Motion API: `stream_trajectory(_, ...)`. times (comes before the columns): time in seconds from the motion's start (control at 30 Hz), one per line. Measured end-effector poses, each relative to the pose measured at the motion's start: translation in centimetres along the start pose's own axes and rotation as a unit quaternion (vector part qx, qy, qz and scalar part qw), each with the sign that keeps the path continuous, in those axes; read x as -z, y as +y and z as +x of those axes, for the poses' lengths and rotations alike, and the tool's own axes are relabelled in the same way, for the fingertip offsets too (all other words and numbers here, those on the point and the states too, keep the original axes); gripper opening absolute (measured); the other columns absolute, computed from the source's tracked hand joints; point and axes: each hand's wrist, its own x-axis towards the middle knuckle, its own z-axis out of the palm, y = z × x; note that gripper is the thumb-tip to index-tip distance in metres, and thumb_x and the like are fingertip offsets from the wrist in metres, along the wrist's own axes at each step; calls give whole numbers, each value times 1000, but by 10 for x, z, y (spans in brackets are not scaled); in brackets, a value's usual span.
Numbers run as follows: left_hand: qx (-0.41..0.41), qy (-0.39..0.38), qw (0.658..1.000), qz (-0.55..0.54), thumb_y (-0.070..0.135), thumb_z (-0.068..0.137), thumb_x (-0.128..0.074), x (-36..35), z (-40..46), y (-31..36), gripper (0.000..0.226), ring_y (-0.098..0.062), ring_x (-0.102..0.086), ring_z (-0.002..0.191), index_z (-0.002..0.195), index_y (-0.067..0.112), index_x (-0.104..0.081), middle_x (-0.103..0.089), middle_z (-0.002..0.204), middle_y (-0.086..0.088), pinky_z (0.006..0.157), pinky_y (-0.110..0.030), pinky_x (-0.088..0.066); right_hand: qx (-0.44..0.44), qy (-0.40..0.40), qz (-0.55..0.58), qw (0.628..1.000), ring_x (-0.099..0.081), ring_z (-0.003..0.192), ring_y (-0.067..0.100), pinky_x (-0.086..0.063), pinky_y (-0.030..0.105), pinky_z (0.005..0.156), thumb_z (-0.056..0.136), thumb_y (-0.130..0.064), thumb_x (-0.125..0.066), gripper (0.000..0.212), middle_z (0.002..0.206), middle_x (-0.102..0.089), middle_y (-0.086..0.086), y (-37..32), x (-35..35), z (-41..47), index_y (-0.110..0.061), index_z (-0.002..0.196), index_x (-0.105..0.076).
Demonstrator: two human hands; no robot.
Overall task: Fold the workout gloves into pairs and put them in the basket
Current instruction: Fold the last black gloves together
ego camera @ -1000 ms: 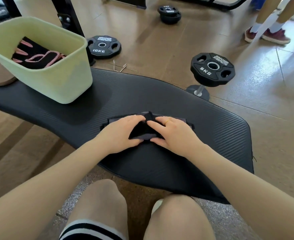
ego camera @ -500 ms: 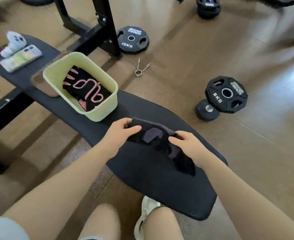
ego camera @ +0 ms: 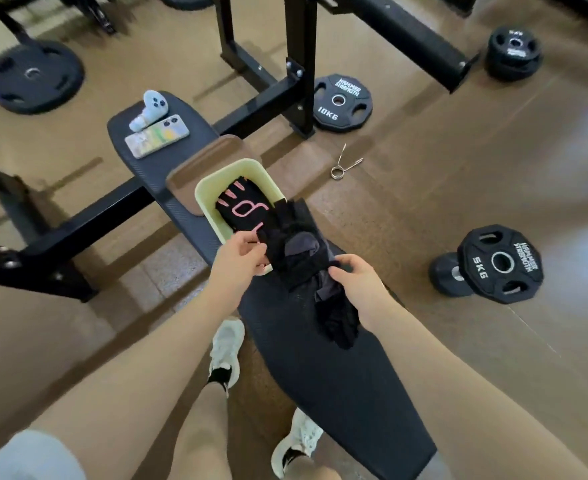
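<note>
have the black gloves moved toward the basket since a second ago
Yes. The black gloves lay flat mid-bench; now both hands, left hand and right hand, hold them over the basket rim.

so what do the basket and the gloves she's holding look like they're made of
Basket: looks like pale yellow-green moulded plastic, with smooth matte walls and rounded rim. Black gloves: soft fabric, probably knit or mesh with a grey patch; they droop and crease between both hands.

Black padded bench (ego camera: 337,386) with pale green basket (ego camera: 205,199), brown lid (ego camera: 195,174), phone (ego camera: 157,135), white controller (ego camera: 149,110).
</note>
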Motion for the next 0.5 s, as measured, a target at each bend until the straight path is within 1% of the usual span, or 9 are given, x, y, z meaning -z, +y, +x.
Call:
stream_trajectory(0.1, 0, 41, 999, 21, 7, 91, -50, 23, 49, 7, 20, -9, -57, 69, 111, 8, -53, -60, 87, -2, 53, -12, -47, -21, -12, 14, 1000, -61, 99, 25, -52, 41, 88, 92, -15, -54, 15, 111, -63, 9, -15, -36, 35, -17, 106, -58)
stream_trajectory(0.17, -4, 53, 998, 36, 7, 92, -49, 35, 84, 11, 20, -8, -54, 66, 111, 6, -53, -59, 85, -3, 51, -10, -46, -19, -10, 12, 1000, -61, 100, 28, -51, 46, 92, 89, -13, -56, 16, 111, -61, 11, -25, -59, 61, -20, 104, -58)
stream_trajectory(0.2, -7, 58, 997, 44, 7, 92, -48, 41, 101, 11, 19, -8, -53, 65, 110, 7, -53, -58, 83, -2, 52, -11, -46, -15, -9, 11, 1000, -60, 101, 28, -51, 45, 92, 89, -11, -55, 19, 113, -60, 11, -29, -70, 74, -20, 105, -57)
stream_trajectory(0.27, -5, 67, 996, 56, 8, 92, -47, 53, 132, 11, 18, -9, -52, 66, 109, 8, -53, -57, 83, -2, 61, -17, -47, -9, 0, 11, 1000, -59, 102, 26, -51, 42, 91, 90, -6, -53, 26, 116, -59, 11, -37, -92, 99, -18, 113, -56)
stream_trajectory(0.33, 4, 67, 996, 57, 7, 92, -46, 62, 157, 8, 15, -10, -53, 67, 106, 8, -53, -57, 82, -2, 65, -22, -48, 7, 30, -9, 999, -58, 102, 24, -51, 36, 86, 91, -5, -50, 30, 117, -59, 9, -42, -110, 123, -17, 118, -54)
stream_trajectory(0.4, 24, 60, 995, 73, 6, 91, -46, 68, 181, 0, 13, -13, -56, 70, 102, 8, -54, -58, 82, -3, 70, -27, -51, 30, 58, -67, 996, -58, 101, 23, -47, 28, 76, 93, -8, -47, 31, 118, -60, 7, -44, -123, 145, -18, 122, -51)
stream_trajectory(0.47, 39, 43, 986, 158, 7, 89, -47, 70, 200, -8, 17, -19, -60, 85, 105, 11, -53, -59, 91, -3, 81, -33, -50, 50, 74, -160, 983, -56, 109, 26, -40, 24, 78, 95, -12, -44, 34, 125, -56, 8, -42, -133, 162, -16, 128, -45)
stream_trajectory(0.5, 37, 32, 976, 211, 8, 88, -47, 70, 204, -11, 24, -19, -58, 93, 112, 12, -50, -56, 97, 0, 83, -31, -46, 62, 81, -222, 970, -53, 113, 28, -40, 27, 81, 95, -15, -43, 37, 130, -52, 9, -39, -137, 167, -15, 132, -42)
